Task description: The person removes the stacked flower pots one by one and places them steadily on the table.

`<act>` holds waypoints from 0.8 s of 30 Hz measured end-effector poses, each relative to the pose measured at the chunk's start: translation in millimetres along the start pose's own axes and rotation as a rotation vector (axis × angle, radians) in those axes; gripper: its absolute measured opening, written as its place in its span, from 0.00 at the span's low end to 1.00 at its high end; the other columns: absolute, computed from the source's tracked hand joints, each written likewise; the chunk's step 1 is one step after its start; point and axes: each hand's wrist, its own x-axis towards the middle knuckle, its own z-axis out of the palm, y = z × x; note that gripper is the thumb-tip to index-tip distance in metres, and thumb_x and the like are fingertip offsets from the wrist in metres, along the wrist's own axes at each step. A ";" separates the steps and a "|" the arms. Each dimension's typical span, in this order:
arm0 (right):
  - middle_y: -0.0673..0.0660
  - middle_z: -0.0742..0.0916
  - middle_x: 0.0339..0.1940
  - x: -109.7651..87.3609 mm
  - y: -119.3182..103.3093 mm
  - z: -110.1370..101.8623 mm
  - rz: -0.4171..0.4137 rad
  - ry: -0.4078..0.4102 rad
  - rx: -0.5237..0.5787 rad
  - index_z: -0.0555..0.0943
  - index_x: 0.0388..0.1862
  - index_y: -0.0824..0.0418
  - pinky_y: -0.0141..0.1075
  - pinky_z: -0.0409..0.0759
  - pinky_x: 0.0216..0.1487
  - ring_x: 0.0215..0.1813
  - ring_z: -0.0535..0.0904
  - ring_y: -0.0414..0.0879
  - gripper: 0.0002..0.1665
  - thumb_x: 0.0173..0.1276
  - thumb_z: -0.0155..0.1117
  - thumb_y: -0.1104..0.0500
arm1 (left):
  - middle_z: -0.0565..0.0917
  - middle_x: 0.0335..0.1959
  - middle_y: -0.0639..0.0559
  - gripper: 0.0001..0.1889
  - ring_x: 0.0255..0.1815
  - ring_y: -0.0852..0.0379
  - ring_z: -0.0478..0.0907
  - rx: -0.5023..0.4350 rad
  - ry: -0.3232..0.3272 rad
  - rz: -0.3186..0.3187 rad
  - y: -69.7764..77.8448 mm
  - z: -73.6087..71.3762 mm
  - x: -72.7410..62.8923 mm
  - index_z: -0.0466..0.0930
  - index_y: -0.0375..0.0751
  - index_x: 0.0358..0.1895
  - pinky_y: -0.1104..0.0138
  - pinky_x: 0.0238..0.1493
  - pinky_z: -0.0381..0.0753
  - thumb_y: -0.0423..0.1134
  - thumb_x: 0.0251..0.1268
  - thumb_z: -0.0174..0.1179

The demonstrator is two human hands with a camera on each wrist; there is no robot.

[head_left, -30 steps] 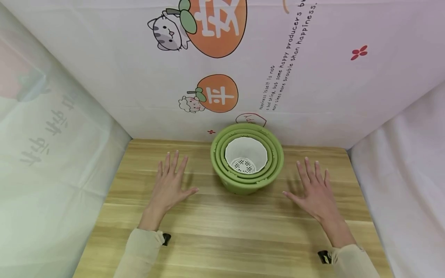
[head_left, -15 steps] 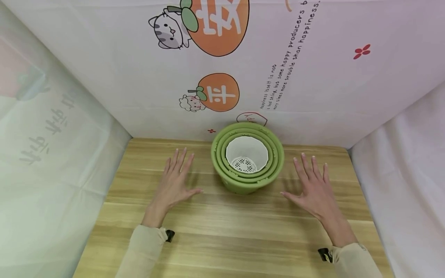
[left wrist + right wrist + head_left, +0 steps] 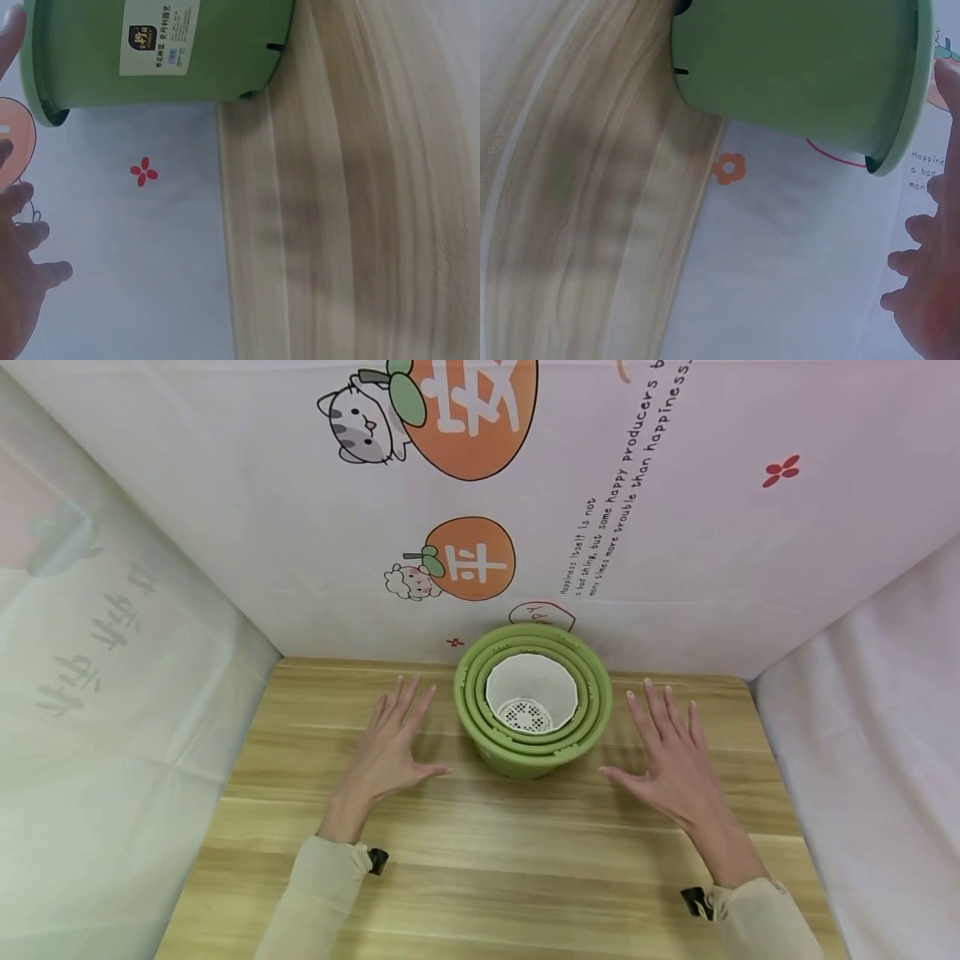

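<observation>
A nested stack of green plastic flower pots stands upright at the back of the wooden table. Inside the innermost pot sits a white liner with a perforated bottom. My left hand, fingers spread and straight, hovers to the left of the stack, apart from it. On the other side my right hand is held the same way, thumb pointing toward the pots. In the left wrist view the outer pot carries a white label. The right wrist view shows the pot's plain side and its rim.
Right behind the pots rises a white printed cloth with orange fruit drawings and lettering. More white cloth hangs along the left side and the right side. Bare wood grain of the table shows in front of the stack.
My left hand has moved rightward and slightly forward, nearer the pots. My right hand has shifted a little left and forward, also closer. The pots have stayed in place.
</observation>
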 end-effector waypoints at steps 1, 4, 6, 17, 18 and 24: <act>0.58 0.45 0.83 1.6 -1.0 -0.7 0.002 -0.008 -0.002 0.42 0.83 0.51 0.57 0.30 0.78 0.81 0.36 0.59 0.67 0.55 0.62 0.25 | 0.34 0.82 0.48 0.67 0.81 0.43 0.30 -0.007 -0.001 0.000 0.9 0.4 1.4 0.36 0.55 0.81 0.45 0.78 0.37 0.72 0.42 0.69; 0.57 0.43 0.83 5.9 -4.0 -1.6 0.003 -0.027 -0.009 0.42 0.83 0.51 0.56 0.29 0.78 0.81 0.34 0.58 0.67 0.55 0.62 0.25 | 0.33 0.82 0.49 0.66 0.81 0.44 0.30 -0.019 0.006 0.004 2.9 1.5 4.8 0.35 0.57 0.81 0.46 0.78 0.35 0.70 0.43 0.70; 0.56 0.42 0.83 8.3 -6.2 -1.6 -0.001 -0.036 -0.011 0.41 0.83 0.51 0.56 0.29 0.78 0.81 0.33 0.57 0.67 0.56 0.62 0.25 | 0.35 0.82 0.48 0.66 0.81 0.43 0.31 -0.038 0.014 0.010 4.0 2.2 6.5 0.36 0.57 0.81 0.46 0.78 0.35 0.68 0.43 0.72; 0.58 0.47 0.83 18.0 -17.7 -0.3 -0.048 -0.003 0.034 0.45 0.82 0.59 0.56 0.35 0.79 0.82 0.37 0.58 0.68 0.56 0.63 0.27 | 0.37 0.82 0.49 0.65 0.81 0.45 0.33 -0.068 0.007 -0.003 7.9 3.0 13.8 0.38 0.45 0.81 0.48 0.79 0.38 0.72 0.48 0.66; 0.58 0.47 0.83 19.3 -18.7 0.1 -0.054 0.003 0.038 0.46 0.82 0.60 0.56 0.36 0.79 0.82 0.37 0.58 0.67 0.56 0.64 0.27 | 0.37 0.82 0.50 0.65 0.81 0.44 0.35 -0.068 0.006 -0.007 8.5 2.8 15.2 0.38 0.44 0.81 0.48 0.79 0.38 0.72 0.48 0.65; 0.57 0.48 0.83 28.8 -23.7 1.6 -0.099 0.020 0.056 0.51 0.81 0.59 0.55 0.37 0.79 0.81 0.40 0.60 0.64 0.56 0.64 0.29 | 0.34 0.82 0.53 0.64 0.81 0.41 0.39 -0.081 -0.001 -0.010 13.3 2.6 23.1 0.36 0.46 0.81 0.48 0.79 0.42 0.76 0.50 0.61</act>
